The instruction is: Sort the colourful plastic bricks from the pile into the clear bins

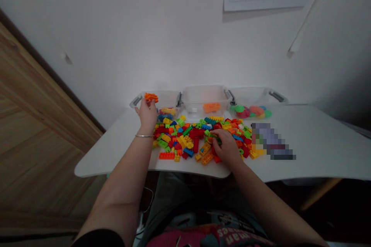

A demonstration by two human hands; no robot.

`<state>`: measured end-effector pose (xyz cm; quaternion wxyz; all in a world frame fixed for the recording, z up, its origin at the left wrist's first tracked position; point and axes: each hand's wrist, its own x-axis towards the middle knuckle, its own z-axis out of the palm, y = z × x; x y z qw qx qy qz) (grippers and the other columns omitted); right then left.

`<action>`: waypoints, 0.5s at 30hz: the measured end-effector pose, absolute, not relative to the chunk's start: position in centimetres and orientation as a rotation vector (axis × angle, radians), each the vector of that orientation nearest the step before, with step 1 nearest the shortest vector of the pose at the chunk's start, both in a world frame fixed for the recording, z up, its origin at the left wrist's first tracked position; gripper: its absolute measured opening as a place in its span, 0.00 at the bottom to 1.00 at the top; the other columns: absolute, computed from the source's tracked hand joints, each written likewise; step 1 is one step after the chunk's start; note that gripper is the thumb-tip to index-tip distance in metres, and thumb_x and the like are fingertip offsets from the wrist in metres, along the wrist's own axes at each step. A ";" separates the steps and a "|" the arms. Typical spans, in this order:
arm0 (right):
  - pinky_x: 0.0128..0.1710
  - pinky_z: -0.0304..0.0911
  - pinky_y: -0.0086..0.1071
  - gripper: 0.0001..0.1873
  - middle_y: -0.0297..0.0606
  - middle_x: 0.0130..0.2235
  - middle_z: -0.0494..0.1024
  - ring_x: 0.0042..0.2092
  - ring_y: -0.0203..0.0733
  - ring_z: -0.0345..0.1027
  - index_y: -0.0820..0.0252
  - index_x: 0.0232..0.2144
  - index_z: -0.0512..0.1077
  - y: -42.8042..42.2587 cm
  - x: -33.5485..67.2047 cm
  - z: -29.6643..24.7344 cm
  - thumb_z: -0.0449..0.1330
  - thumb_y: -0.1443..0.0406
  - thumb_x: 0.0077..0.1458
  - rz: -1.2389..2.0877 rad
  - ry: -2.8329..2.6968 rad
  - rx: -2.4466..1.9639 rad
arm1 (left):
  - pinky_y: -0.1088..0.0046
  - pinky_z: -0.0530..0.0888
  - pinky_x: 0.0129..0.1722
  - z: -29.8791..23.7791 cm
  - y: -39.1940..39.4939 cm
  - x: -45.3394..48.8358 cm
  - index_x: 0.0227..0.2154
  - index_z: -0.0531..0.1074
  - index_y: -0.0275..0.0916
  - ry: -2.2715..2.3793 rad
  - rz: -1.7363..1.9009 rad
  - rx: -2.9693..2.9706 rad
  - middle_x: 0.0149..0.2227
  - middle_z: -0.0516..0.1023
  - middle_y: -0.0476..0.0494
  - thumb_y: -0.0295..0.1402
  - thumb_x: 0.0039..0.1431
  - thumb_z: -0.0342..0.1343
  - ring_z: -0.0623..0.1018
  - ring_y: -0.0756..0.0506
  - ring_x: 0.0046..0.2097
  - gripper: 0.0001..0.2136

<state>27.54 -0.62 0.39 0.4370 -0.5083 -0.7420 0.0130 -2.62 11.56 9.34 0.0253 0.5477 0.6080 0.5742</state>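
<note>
My left hand (147, 114) is closed on an orange toy brick (151, 97), raised at the left clear bin (168, 98). Inside that bin lie yellow and blue pieces. My right hand (226, 145) is down in the right part of a loose heap of coloured building bricks (182, 139). Its fingers are bent around something greenish that I cannot make out. Close to these fingertips are yellow-orange bricks (206, 148) and a red one.
A middle clear bin (205, 92) holds an orange piece, and the right clear bin (252, 94) holds round coloured pieces. A pixelated flat object (269, 141) lies right of the heap on the white table (315, 142). A wall stands behind.
</note>
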 end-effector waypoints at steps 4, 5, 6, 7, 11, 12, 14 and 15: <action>0.50 0.66 0.47 0.13 0.45 0.44 0.77 0.48 0.50 0.70 0.57 0.43 0.71 -0.6 27.6 0.4 0.52 0.68 0.57 0.032 -1.837 -1.258 | 0.39 0.46 0.63 9.7 11.7 -3.2 0.36 0.73 0.39 2.380 1.265 1.790 0.43 0.80 0.38 0.35 0.61 0.52 0.75 0.36 0.51 0.07; 0.50 0.66 0.47 0.13 0.45 0.44 0.77 0.48 0.50 0.70 0.57 0.43 0.71 -0.6 27.6 0.4 0.52 0.68 0.56 0.036 -1.835 -1.259 | 0.39 0.47 0.62 9.7 11.7 -3.2 0.36 0.74 0.39 2.426 1.192 1.835 0.43 0.80 0.37 0.35 0.61 0.51 0.74 0.35 0.52 0.08; 0.50 0.66 0.47 0.13 0.45 0.44 0.77 0.48 0.50 0.70 0.57 0.43 0.71 -0.6 27.6 0.4 0.52 0.68 0.56 0.041 -1.834 -1.258 | 0.40 0.49 0.62 9.7 11.7 -3.2 0.36 0.74 0.39 2.458 1.143 1.870 0.43 0.80 0.36 0.36 0.62 0.51 0.74 0.35 0.52 0.09; 0.50 0.66 0.48 0.13 0.45 0.44 0.77 0.48 0.50 0.70 0.57 0.43 0.71 -0.7 27.6 0.4 0.52 0.68 0.56 0.045 -1.834 -1.256 | 0.42 0.53 0.61 9.8 11.7 -3.2 0.36 0.75 0.38 2.482 1.107 1.891 0.43 0.80 0.36 0.36 0.62 0.50 0.74 0.35 0.51 0.10; 0.51 0.66 0.48 0.13 0.45 0.44 0.77 0.48 0.50 0.69 0.57 0.43 0.71 -0.7 27.5 0.5 0.52 0.67 0.57 0.052 -1.832 -1.255 | 0.51 0.64 0.55 10.0 12.0 -3.1 0.39 0.77 0.36 2.520 0.966 1.916 0.42 0.80 0.33 0.35 0.63 0.46 0.74 0.36 0.49 0.14; 0.51 0.66 0.48 0.13 0.45 0.44 0.77 0.48 0.50 0.69 0.57 0.43 0.71 -0.7 27.5 0.4 0.52 0.67 0.57 0.058 -1.831 -1.257 | 0.52 0.64 0.55 10.1 12.1 -3.1 0.39 0.77 0.35 2.514 0.936 1.934 0.42 0.79 0.33 0.34 0.63 0.45 0.74 0.36 0.50 0.15; 0.51 0.65 0.48 0.13 0.45 0.44 0.77 0.48 0.50 0.69 0.58 0.43 0.71 -0.7 27.6 0.4 0.51 0.66 0.59 0.081 -1.815 -1.258 | 0.50 0.62 0.56 10.0 12.0 -3.1 0.40 0.77 0.36 2.491 0.906 1.959 0.44 0.79 0.32 0.34 0.63 0.44 0.72 0.36 0.52 0.16; 0.51 0.65 0.47 0.13 0.45 0.44 0.77 0.48 0.50 0.69 0.58 0.44 0.71 -0.7 27.6 0.3 0.50 0.65 0.60 0.096 -1.798 -1.254 | 0.48 0.60 0.58 9.8 11.9 -3.1 0.42 0.77 0.36 2.476 0.912 1.965 0.46 0.78 0.32 0.35 0.64 0.44 0.71 0.35 0.54 0.17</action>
